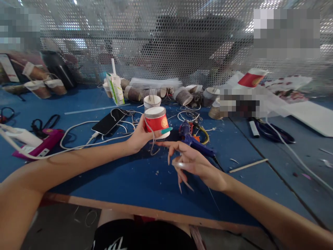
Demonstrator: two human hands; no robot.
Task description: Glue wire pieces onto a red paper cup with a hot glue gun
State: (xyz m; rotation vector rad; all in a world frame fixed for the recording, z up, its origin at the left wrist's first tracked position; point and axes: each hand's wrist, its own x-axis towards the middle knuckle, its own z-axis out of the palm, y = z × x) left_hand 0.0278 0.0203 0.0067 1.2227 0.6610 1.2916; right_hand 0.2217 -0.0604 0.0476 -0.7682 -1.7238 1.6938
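A small red cup (156, 121) with a grey band round its rim is in my left hand (142, 135), whose fingers wrap round it and whose thumb lies across its front. A grey cord (153, 139) hangs down the cup's side and ends in a loose loop below it. To the right and slightly lower, my right hand (187, 161) has its fingers spread, with the fingertips near the cord. Just beyond that hand lies a blue glue gun (194, 140). Behind the red cup stands a whitish cup (152, 101).
A black phone (109, 121) with a white cable and a purple power strip (43, 144) lie at the left. Several cord-wrapped cups and a drink carton (116, 89) line the back. A wooden stick (248, 166) and blue-handled scissors (275, 132) are at the right.
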